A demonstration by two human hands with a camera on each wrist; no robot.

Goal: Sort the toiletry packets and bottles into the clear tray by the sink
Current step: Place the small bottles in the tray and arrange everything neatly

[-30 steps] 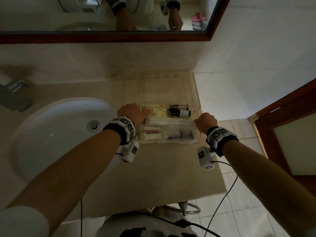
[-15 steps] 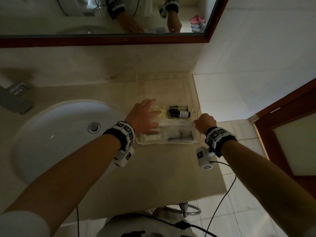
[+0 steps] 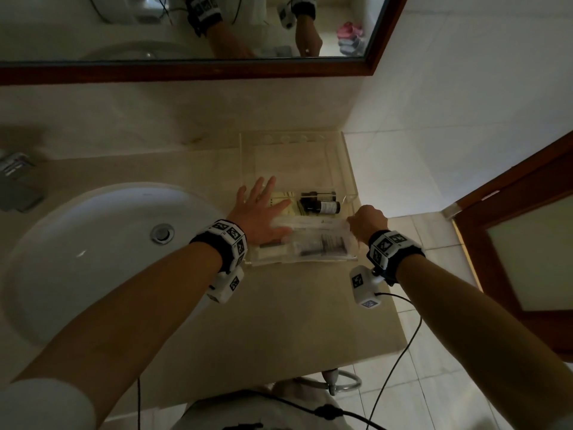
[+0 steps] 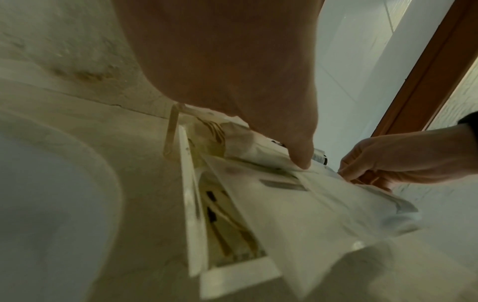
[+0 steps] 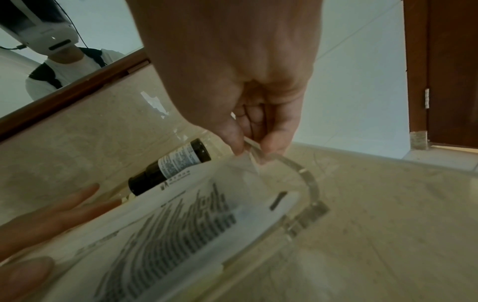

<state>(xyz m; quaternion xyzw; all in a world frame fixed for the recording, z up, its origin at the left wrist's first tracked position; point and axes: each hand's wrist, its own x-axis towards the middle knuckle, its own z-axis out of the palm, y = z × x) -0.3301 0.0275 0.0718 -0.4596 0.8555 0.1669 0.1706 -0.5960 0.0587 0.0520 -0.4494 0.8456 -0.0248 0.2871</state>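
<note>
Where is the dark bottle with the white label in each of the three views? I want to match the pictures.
Head: the dark bottle lies on its side in the clear tray, between the two hands.
Left wrist: almost hidden; only its label edge shows past the left hand's thumb.
Right wrist: left of centre, beyond the printed packet.
Shared landmark: the printed packet.

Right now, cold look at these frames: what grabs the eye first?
The two hands meeting over the clear tray right of the white sink: the left hand lies spread flat on the packets, and the right hand pinches the end of a long white packet at the tray's right edge. Next, the dark bottle lying on its side just behind the packets.
</note>
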